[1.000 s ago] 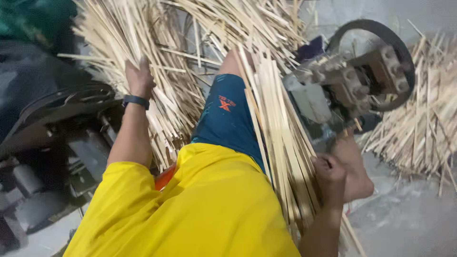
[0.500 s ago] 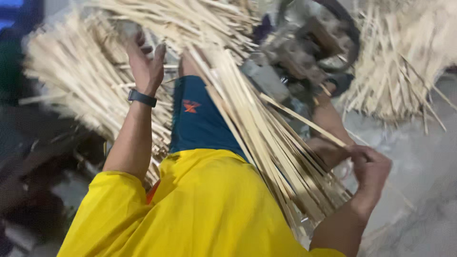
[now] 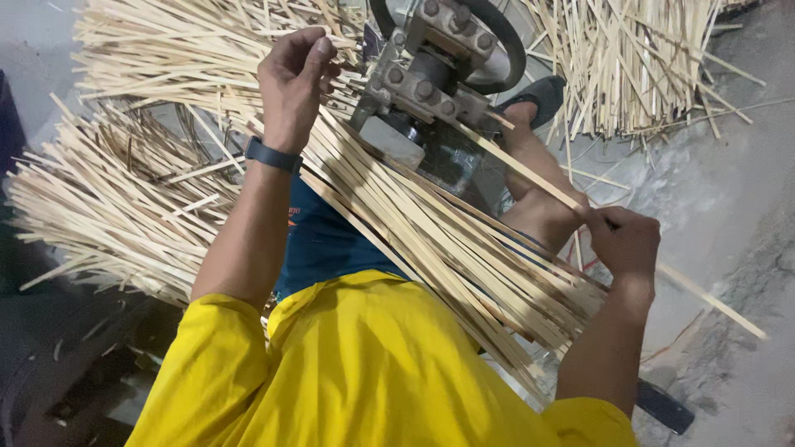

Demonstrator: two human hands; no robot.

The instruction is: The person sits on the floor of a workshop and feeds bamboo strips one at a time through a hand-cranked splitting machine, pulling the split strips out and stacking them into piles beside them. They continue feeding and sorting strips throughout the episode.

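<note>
right hand (image 3: 623,240) fingers pinch single bamboo strip (image 3: 530,170) at machine (image 3: 435,79); left hand (image 3: 294,79) fingers curled, empty.

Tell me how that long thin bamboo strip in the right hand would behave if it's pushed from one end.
The strip is long, flat and very thin, so it would probably bow rather than stay straight. It looks light: the right hand pinches it with fingers alone. Its far end runs to the metal machine, and the narrow section suggests it could snap if bent sharply.

left hand (image 3: 294,83) raised, fingers curled (wristband on wrist) | right hand (image 3: 623,240) low, pinched closed
</note>
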